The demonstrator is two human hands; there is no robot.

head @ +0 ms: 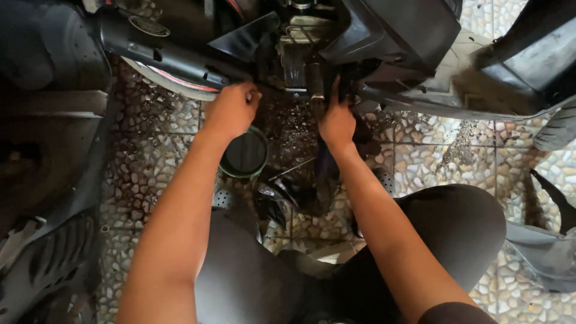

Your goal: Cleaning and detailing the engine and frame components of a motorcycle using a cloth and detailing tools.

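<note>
While a loose black body panel (48,252) lies at the far left on the pebble-patterned floor (444,156), the black exhaust pipe (162,51) of a scooter slants across the top left over the edge of the rear wheel (165,81). The left hand (231,110) is curled into a loose fist at the pipe's lower end, fingers tucked under against the engine underside (297,63); whether they grip anything I cannot tell. Just below this hand sits a round green-rimmed pan (245,154) holding dark liquid. To its right a thin metal tool (293,169) lies on the oily floor. The right hand (337,120) reaches up under the engine, fingers closed around a dark part that is too shadowed to name. Further right the scooter's black side fairing (408,33) overhangs the tiles.
</note>
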